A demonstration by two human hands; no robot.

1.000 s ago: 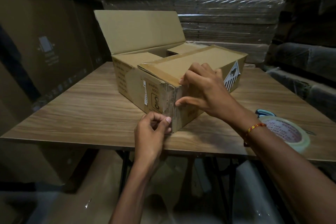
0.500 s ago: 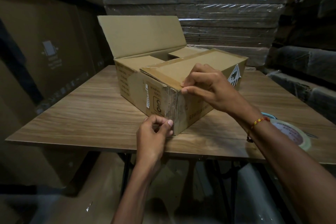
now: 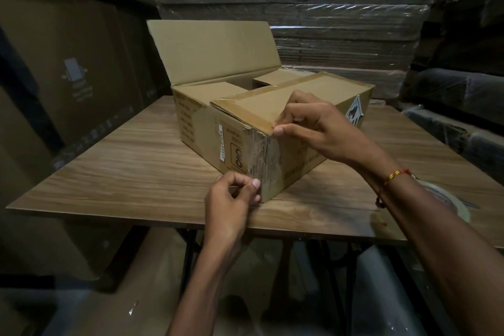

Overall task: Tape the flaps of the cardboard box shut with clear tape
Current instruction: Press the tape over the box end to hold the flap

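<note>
A cardboard box (image 3: 201, 128) sits on the wooden table (image 3: 122, 166) with one corner toward me. Its far long flap (image 3: 215, 49) stands upright, and the near flap (image 3: 272, 101) lies folded down with brown tape along its edges. A wrinkled strip of clear tape (image 3: 259, 161) runs down the near corner. My left hand (image 3: 231, 199) pinches the strip's lower end at the bottom of that corner. My right hand (image 3: 313, 128) pinches at the top of the same corner, thumb and forefinger together on the tape.
A roll of clear tape (image 3: 447, 202) lies on the table at the right, partly hidden behind my right forearm. Wrapped stacks of flat cardboard (image 3: 327, 8) fill the space behind the table. Large cartons (image 3: 68, 63) stand at the left.
My right hand has slid up from the box's side to the top of the near corner, and its fingers have closed into a pinch. My left hand has stayed at the bottom corner.
</note>
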